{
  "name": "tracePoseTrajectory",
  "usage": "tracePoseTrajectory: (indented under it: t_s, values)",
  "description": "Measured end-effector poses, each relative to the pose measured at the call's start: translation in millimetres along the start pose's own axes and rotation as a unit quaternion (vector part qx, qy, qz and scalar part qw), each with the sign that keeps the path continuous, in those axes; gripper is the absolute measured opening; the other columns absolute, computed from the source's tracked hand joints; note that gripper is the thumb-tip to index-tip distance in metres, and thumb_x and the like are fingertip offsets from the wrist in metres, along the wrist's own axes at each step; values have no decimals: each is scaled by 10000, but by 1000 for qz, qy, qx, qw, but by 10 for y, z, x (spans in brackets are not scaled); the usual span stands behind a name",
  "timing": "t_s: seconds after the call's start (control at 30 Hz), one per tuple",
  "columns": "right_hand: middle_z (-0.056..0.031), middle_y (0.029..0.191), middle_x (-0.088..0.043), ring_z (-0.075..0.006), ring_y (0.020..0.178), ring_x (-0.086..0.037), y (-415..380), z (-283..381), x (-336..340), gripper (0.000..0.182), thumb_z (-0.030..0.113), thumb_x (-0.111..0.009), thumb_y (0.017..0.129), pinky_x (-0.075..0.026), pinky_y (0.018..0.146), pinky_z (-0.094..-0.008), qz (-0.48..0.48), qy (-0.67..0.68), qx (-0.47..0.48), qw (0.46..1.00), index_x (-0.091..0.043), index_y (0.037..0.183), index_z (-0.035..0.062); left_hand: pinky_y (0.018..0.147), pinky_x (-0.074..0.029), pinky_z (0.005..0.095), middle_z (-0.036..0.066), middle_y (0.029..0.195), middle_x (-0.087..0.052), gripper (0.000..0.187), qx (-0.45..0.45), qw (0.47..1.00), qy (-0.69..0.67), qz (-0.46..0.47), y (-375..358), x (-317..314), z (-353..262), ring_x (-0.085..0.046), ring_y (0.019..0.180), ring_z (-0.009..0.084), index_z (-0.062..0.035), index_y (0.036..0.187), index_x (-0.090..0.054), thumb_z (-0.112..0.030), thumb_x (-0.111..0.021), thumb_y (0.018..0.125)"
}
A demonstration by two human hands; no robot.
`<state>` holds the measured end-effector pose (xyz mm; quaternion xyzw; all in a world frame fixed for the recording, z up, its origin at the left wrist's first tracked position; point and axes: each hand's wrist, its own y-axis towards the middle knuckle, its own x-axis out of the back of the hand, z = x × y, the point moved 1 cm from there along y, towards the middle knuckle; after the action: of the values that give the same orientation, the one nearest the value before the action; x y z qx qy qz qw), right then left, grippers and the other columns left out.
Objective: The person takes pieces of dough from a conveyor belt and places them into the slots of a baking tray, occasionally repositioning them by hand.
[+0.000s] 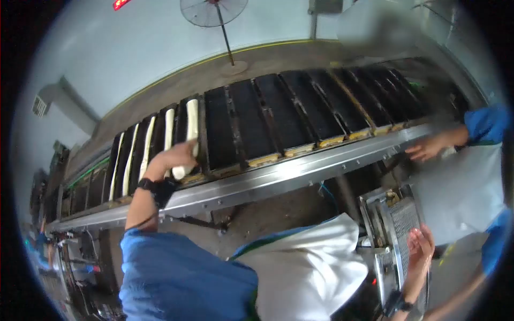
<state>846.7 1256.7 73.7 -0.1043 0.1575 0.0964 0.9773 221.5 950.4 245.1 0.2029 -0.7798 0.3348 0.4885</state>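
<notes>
A long conveyor of black trough trays (278, 117) runs across the view behind a steel rail (300, 171). My left hand (174, 158), with a black wrist strap, grips the near end of a white dough strip (191, 120) that lies in one trough. Three more white strips (150, 139) fill the troughs to its left. My right hand (420, 247) is low on the right, fingers apart, resting against a metal mesh tray (401, 219). It holds nothing that I can see.
The troughs right of my left hand hold no strips. Another person in a blue sleeve and white apron (460, 187) stands at the right, a hand (428, 148) on the rail. A standing fan (214, 10) is on the floor beyond the conveyor.
</notes>
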Motion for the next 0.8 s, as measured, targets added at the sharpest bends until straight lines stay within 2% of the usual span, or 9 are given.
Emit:
tracePoseTrajectory:
  t_s: [0.1,0.17,0.27,0.37,0.47,0.5,0.7,0.77,0.8]
  values:
    - [-96,1022,-651,-156,909,-645,-21,94,174,519,225,-693,831,-515,818,-267,6,-7,15,1000,-537,1258,-25,1087,-362,362,282,1448,-396,995,74,984,159,-6,154,-236,10,-461,1297,329,10,1509,-163,-53,-695,670]
    - [-87,1007,-652,-149,894,-645,-89,285,275,495,217,-670,849,-516,806,-267,-26,-18,22,999,-535,1255,-33,1153,-255,333,273,1542,-254,961,66,997,23,43,123,-115,-157,-245,1451,293,16,1528,-99,9,-659,747]
    - [-77,1025,-653,-135,927,-629,-24,319,644,452,196,-634,869,-504,826,-263,-37,-22,7,999,-536,1243,-39,1045,-382,349,238,1390,-461,802,84,977,-158,-118,229,-126,-5,-463,1277,276,24,1493,-217,69,-588,784]
    - [-62,1019,-631,-146,917,-626,-88,522,770,403,155,-614,870,-494,813,-277,-92,-1,34,995,-543,1232,-8,987,-450,356,197,1267,-596,606,180,865,-388,-263,733,-182,803,-589,1145,275,63,1360,-445,-44,-646,799]
    - [-58,1002,-636,-143,903,-625,66,496,1032,373,128,-608,857,-494,805,-277,-110,-14,29,993,-562,1204,-2,1035,-421,367,219,1275,-601,528,37,899,-160,-405,1298,-255,618,-563,1214,311,44,1285,-543,-130,-698,811]
    - [-58,1002,-636,-143,903,-625,136,500,1165,373,128,-608,857,-494,805,-277,-124,-17,38,991,-562,1204,-2,1030,-422,356,196,1261,-615,473,29,907,-95,-410,1089,-254,-365,-574,1200,292,14,1252,-585,-119,-693,811]
    - [-63,962,-658,-152,861,-627,8,191,2066,284,41,-623,838,-505,769,-291,-243,-208,39,947,-613,1119,5,1023,-426,342,139,1233,-625,382,-294,912,-132,-253,1757,-1052,-2831,-577,1181,264,-48,1159,-641,-45,-681,780]
    - [-123,1027,-649,-226,933,-630,-276,-14,2448,290,27,-651,822,-503,835,-346,-294,-267,60,916,-613,1107,-10,1056,-405,397,187,1269,-587,376,-412,874,-96,-239,1981,-1482,-3524,-537,1215,341,-64,1128,-654,-57,-707,756]
    - [-160,1076,-631,-273,997,-611,-460,-30,2525,303,34,-654,821,-486,881,-382,-345,-412,63,841,-606,1117,-13,1081,-375,419,198,1290,-572,370,-440,869,-89,-206,2056,-1693,-3864,-502,1250,364,-69,1123,-658,-59,-705,755]
